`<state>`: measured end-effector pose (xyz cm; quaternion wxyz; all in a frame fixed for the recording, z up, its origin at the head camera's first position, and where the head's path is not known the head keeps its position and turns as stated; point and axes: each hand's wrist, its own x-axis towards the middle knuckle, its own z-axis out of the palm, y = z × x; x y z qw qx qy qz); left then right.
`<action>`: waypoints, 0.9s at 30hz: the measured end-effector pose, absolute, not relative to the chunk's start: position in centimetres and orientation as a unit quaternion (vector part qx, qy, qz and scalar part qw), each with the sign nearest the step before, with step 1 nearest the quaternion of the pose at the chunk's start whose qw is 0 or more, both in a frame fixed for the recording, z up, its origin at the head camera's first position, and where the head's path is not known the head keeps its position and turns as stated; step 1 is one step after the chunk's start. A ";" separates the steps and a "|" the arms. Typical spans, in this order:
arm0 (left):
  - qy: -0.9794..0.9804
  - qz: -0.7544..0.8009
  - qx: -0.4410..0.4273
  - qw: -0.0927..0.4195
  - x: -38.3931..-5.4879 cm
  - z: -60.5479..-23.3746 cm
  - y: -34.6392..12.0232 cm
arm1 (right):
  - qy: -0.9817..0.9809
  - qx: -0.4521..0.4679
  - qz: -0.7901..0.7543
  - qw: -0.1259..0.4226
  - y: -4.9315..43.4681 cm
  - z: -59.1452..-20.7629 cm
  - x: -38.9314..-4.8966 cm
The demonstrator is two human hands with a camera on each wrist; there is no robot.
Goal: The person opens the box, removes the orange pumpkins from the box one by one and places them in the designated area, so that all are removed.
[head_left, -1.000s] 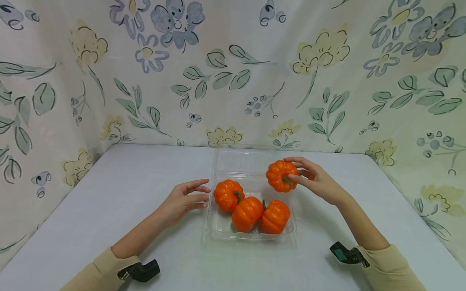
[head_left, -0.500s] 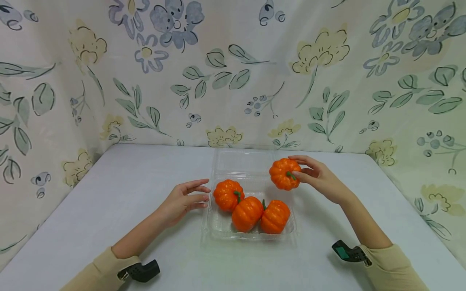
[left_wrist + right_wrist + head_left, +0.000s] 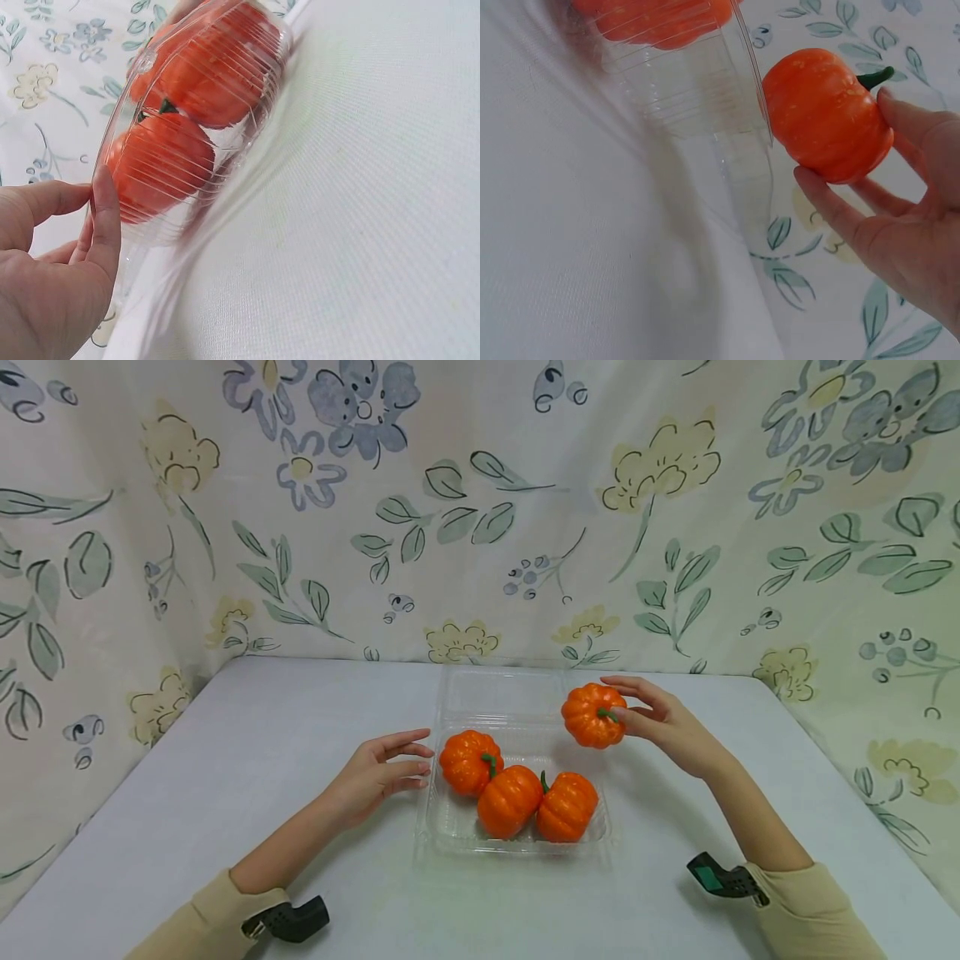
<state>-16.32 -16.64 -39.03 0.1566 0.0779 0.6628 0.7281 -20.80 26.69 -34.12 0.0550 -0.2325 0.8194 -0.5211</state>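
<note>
The right hand [image 3: 671, 728] pinches a ribbed orange pumpkin [image 3: 587, 717] between thumb and fingers, raised near the right rear of a clear rectangular plastic box [image 3: 517, 849] containing three similar orange pumpkins [image 3: 510, 803]. The left hand [image 3: 382, 772], fingers slightly spread, lies at its left rim.

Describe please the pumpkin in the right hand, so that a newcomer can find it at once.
On the white table sits an open, clear plastic box with three orange pumpkins inside. Near its right side, the right hand grips the wanted pumpkin: the only one of four held up.
</note>
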 end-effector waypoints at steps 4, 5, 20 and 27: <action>0.664 0.728 0.076 0.156 -16.3 -39.0 -16.6 | 0.813 -0.240 -0.528 0.055 26.9 -34.2 -20.9; 0.664 0.727 0.076 0.156 -16.3 -38.9 -16.6 | 0.812 -0.241 -0.529 0.055 27.0 -34.3 -20.9; 0.666 0.725 0.076 0.157 -16.3 -38.9 -16.6 | 0.814 -0.225 -0.531 0.067 27.6 -34.3 -21.1; 0.669 0.723 0.072 0.157 -16.3 -38.9 -16.6 | 0.825 -0.221 -0.515 0.073 28.0 -34.3 -21.1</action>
